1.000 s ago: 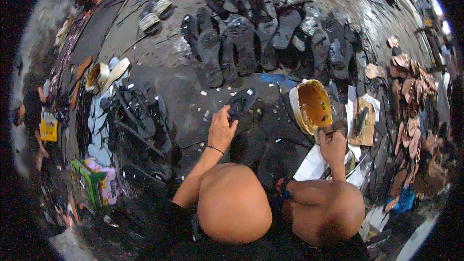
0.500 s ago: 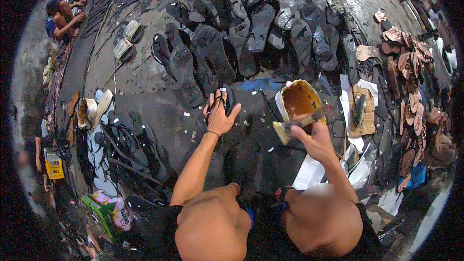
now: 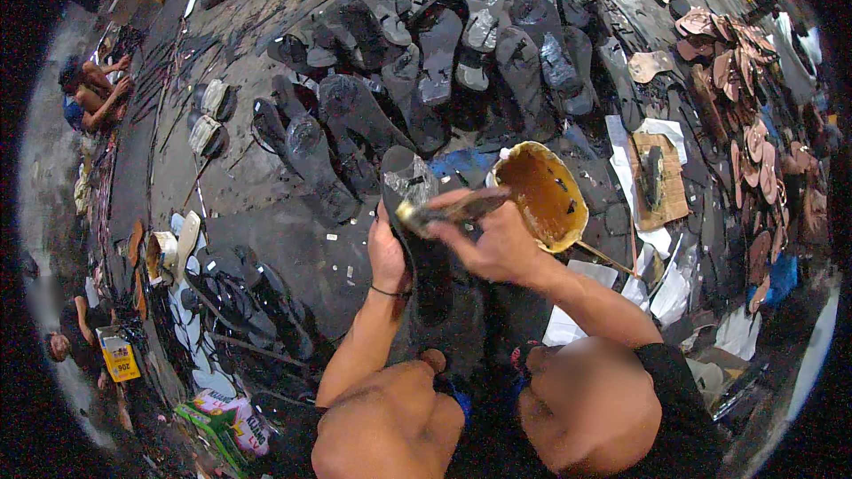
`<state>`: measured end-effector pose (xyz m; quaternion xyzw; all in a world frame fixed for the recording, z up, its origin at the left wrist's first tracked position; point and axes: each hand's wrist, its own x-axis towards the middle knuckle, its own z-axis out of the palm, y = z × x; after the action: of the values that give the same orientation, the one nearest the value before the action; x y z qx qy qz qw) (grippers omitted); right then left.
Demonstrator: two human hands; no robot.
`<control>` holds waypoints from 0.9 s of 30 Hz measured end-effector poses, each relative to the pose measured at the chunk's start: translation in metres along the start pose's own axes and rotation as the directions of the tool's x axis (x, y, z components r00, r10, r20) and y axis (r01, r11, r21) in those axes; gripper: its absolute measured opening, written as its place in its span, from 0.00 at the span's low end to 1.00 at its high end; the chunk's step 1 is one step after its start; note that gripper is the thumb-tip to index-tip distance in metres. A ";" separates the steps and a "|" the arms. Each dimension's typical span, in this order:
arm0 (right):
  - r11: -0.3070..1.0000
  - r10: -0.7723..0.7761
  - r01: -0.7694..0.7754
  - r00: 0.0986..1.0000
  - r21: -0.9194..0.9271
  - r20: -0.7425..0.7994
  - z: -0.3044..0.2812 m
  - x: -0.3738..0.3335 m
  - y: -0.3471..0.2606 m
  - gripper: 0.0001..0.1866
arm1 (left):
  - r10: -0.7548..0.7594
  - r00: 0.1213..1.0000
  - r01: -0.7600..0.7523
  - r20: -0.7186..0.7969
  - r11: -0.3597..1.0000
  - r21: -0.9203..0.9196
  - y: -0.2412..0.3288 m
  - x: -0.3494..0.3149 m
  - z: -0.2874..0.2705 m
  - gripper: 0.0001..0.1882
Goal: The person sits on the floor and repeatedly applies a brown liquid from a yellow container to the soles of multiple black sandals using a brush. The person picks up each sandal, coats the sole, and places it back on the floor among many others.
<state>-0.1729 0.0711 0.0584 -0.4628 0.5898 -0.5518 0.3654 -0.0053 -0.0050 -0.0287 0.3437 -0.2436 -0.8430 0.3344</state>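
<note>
My left hand (image 3: 388, 255) is closed around the side of a black sandal sole (image 3: 398, 160), which it holds tilted up off the dark work surface. A wet-looking, shiny patch shows on the sole's upper end. In my right hand (image 3: 504, 247) is a brush (image 3: 463, 208) with a dark handle. Its pale yellowish bristles meet the sole's face near its left edge. Just right of the sole stands a cut-down tub (image 3: 525, 150) with amber, glue-like liquid inside and dark bits in it. The lower part of the sole is partly hidden behind my right hand.
Rows of black soles (image 3: 518, 66) lie beyond my hands. More black sandal parts (image 3: 240, 288) are at the left, tan soles (image 3: 757, 155) at the far right. Cardboard (image 3: 672, 179) and white paper lie right of the tub. Another person (image 3: 93, 93) sits at the far left.
My left hand, earlier spread over a black strapped sandal, now grips a raised sole. The brush in my right hand has moved left from beside the tub onto that sole. The view has shifted slightly.
</note>
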 end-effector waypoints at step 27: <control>0.998 0.012 -0.011 1.000 -0.063 0.024 0.022 -0.014 -0.003 0.14 | -0.328 0.940 0.320 -0.090 0.943 -0.090 0.033 -0.022 0.010 0.41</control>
<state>-0.1473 0.0779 0.0574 -0.4774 0.6048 -0.5252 0.3611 0.0126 -0.0092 0.0081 0.4096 -0.1347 -0.8761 0.2157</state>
